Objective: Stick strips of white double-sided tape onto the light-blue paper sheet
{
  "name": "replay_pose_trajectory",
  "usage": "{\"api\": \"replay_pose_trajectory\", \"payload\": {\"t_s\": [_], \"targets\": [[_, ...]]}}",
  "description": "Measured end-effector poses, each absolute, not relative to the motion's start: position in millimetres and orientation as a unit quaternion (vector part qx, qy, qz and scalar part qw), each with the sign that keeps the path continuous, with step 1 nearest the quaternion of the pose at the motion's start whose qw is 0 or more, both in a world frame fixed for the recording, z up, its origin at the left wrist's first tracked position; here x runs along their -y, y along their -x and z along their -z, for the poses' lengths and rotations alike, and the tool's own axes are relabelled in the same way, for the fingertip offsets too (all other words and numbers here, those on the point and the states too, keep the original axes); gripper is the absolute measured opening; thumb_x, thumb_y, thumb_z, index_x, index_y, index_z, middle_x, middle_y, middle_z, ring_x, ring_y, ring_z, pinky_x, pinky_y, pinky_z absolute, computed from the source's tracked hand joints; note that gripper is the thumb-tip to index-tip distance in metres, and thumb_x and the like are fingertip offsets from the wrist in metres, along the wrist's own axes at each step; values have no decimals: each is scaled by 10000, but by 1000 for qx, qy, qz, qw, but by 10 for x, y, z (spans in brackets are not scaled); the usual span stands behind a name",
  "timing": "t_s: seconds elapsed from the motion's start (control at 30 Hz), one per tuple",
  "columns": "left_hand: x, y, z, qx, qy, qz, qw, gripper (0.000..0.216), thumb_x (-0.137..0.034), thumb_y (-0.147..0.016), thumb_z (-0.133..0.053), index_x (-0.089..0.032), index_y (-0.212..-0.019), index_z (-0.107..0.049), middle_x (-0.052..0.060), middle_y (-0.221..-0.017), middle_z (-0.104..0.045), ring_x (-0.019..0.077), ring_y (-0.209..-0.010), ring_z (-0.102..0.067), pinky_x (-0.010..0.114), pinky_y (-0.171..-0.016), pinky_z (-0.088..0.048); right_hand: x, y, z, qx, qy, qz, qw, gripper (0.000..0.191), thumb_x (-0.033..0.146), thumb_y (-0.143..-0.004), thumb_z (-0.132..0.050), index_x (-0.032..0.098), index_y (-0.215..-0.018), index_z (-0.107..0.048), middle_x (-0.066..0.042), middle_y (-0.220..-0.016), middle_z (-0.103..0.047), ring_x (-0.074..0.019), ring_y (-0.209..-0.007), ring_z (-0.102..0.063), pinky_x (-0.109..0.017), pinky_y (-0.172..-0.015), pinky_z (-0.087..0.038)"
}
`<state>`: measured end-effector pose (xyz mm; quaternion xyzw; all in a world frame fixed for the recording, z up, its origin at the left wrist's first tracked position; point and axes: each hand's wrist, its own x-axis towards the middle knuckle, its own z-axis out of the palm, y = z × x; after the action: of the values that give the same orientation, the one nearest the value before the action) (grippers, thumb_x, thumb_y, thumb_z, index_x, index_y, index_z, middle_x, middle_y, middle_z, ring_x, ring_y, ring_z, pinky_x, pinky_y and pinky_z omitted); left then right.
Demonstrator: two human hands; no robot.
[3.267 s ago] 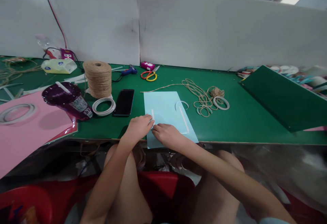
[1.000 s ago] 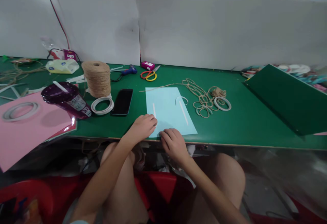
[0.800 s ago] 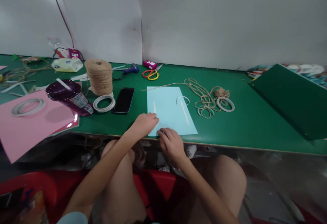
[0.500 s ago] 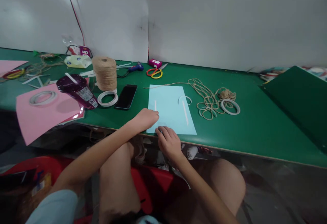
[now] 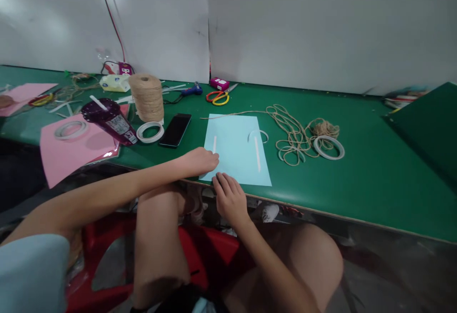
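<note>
A light blue paper sheet (image 5: 235, 146) lies at the near edge of the green table (image 5: 357, 175). Two white strips (image 5: 257, 153) and a curved white piece (image 5: 257, 133) lie on it. My left hand (image 5: 200, 160) rests with curled fingers on the sheet's near left corner, beside the left strip. My right hand (image 5: 228, 199) has its fingers bent over the table edge at the sheet's near edge, fingertips touching the paper. I cannot make out anything held in either hand.
Left of the sheet lie a black phone (image 5: 174, 130), a white tape roll (image 5: 150, 132), a jute twine spool (image 5: 147, 96), a tipped purple cup (image 5: 109, 120) and pink paper (image 5: 67, 149). Loose twine (image 5: 296, 132) and another tape ring (image 5: 328, 147) lie right. Scissors (image 5: 217, 97) sit behind. A green board (image 5: 428, 127) leans at right.
The sheet has been pushed further onto the table, away from the edge. My right hand slid back to the table's near edge. My head turned left and down.
</note>
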<state>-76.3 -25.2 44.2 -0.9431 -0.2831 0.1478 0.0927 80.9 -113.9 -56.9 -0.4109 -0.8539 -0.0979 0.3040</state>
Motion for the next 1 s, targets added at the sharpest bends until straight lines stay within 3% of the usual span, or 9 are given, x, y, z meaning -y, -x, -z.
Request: {"api": "replay_pose_trajectory", "payload": {"t_s": [0.27,0.53,0.73,1.0], "targets": [[249,833,-324,261,954,-116,89,155,-38,-823,-439,-110,-823,-576,102,-820,-592,184,-694,-589,280,-510,-377,1171,-812,561,853,413,69,313,425,89,-809,-433,87,-1214,-561,-154,-1267,-560,-242,-1216,-449,-401,-1025,-361],[239,880,-294,272,948,-127,104,170,-57,-852,-399,-103,-874,-562,119,-879,-595,193,-766,-582,267,-527,-380,1170,-813,554,852,415,71,312,423,91,-811,-417,100,-1206,-567,-143,-1258,-569,-243,-1204,-462,-404,-1010,-380],[260,993,-302,296,948,-79,86,230,-193,-931,-336,-121,-923,-555,92,-918,-605,170,-826,-590,250,-613,-422,1161,-833,542,852,411,59,320,423,77,-806,-416,92,-1199,-574,-141,-1255,-573,-245,-1186,-471,-408,-1001,-394],[343,962,-281,331,938,-50,94,228,-215,-916,-347,-144,-898,-563,73,-872,-599,145,-721,-590,223,-531,-402,1167,-839,540,853,412,46,318,429,76,-796,-449,81,-1208,-567,-158,-1263,-559,-249,-1199,-454,-400,-1010,-378]]}}
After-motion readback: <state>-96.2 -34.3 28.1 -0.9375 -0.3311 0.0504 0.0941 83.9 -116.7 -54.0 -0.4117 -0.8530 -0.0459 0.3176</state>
